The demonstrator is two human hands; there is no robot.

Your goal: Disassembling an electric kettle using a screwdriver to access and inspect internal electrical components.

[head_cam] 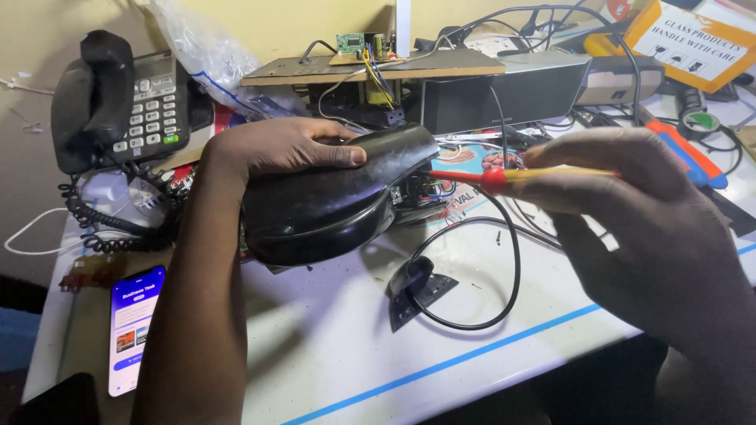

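My left hand (276,149) grips the top of a glossy black curved plastic housing (323,205), tilted on the white worktable (331,346). My right hand (622,205) holds a screwdriver with a red and yellow handle (520,178); its red shaft points left into the open end of the housing, where small wires and parts show (421,191). A black cable (504,275) loops from that opening down to a small black plate (417,291) on the table.
A black desk telephone (118,98) with a coiled cord stands at the left. A smartphone (134,327) with a lit screen lies near the front left. A circuit board on a wooden plank (370,59), a black speaker box (504,90), tape rolls and tangled cables crowd the back.
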